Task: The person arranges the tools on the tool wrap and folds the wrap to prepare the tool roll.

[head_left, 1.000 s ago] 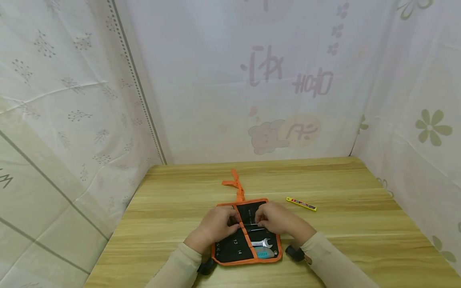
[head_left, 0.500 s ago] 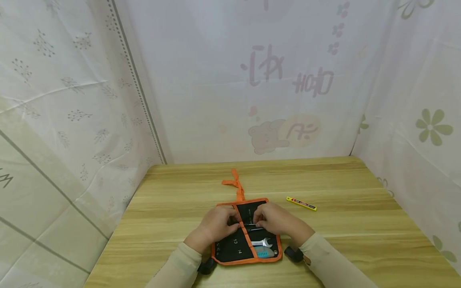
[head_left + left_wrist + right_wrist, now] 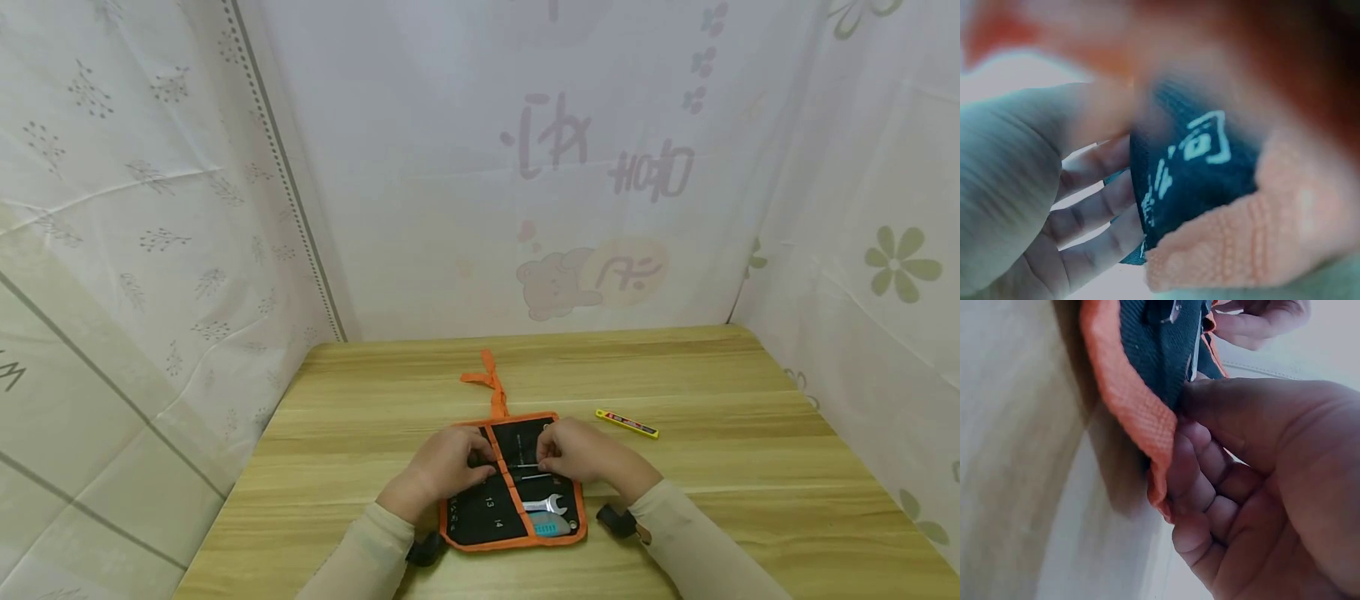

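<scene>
A black tool pouch [image 3: 480, 521] with orange edging lies unrolled on the table. My left hand [image 3: 442, 462] is on its left part in the head view, the curled fingers and thumb gripping the black fabric. Printed pocket fabric [image 3: 1179, 169] shows between thumb and fingers in the left wrist view. At the right part, my right hand [image 3: 577, 454] pinches the end of a thin metal shaft [image 3: 527, 466], which points toward the left hand. Its tips sit right by the orange edge [image 3: 1129, 412]. A second thin shaft [image 3: 536, 477] lies just below.
An open-end wrench [image 3: 546, 504] and a teal-and-grey tool [image 3: 550, 525] sit in the pouch's lower pockets. Orange ties [image 3: 491, 382] stretch from its far edge. A yellow slim case [image 3: 627, 423] lies to the right on the wooden table [image 3: 750, 483]. Printed curtains hang behind and at both sides.
My left hand has shifted slightly left and its fingers have drawn back from the orange middle band. My right hand has moved a little right along the shaft.
</scene>
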A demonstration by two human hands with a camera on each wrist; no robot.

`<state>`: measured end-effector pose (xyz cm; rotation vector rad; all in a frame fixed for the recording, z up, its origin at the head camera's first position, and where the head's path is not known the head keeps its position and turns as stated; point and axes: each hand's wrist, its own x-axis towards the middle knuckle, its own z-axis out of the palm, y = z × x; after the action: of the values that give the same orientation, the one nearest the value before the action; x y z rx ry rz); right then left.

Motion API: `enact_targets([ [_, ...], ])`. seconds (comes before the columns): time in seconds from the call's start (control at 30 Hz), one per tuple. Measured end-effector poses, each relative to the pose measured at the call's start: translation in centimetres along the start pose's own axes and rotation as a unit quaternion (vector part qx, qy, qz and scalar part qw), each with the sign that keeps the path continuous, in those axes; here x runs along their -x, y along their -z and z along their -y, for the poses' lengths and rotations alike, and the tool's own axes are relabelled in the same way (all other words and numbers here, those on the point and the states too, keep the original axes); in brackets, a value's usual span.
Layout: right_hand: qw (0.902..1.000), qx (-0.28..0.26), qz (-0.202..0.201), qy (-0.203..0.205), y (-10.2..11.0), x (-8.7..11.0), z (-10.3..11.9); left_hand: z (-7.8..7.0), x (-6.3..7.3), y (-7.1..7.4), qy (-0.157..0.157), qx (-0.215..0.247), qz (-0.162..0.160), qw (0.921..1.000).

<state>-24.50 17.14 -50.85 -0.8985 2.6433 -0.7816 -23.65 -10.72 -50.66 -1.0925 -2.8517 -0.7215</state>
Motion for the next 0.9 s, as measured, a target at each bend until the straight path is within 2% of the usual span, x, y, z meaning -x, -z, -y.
enact_targets([
  [0.27, 0.9997, 0.025, -0.007, 0.005, -0.4, -0.3, 0.0, 0.1, -0.1, -0.2, -0.008, -0.002, -0.011, 0.9999],
  [0.9, 0.9992, 0.016, 0.008, 0.035, -1.3, -1.4, 1.5, 0.1, -0.1, -0.7, -0.01, 0.022, -0.025, 0.9994],
])
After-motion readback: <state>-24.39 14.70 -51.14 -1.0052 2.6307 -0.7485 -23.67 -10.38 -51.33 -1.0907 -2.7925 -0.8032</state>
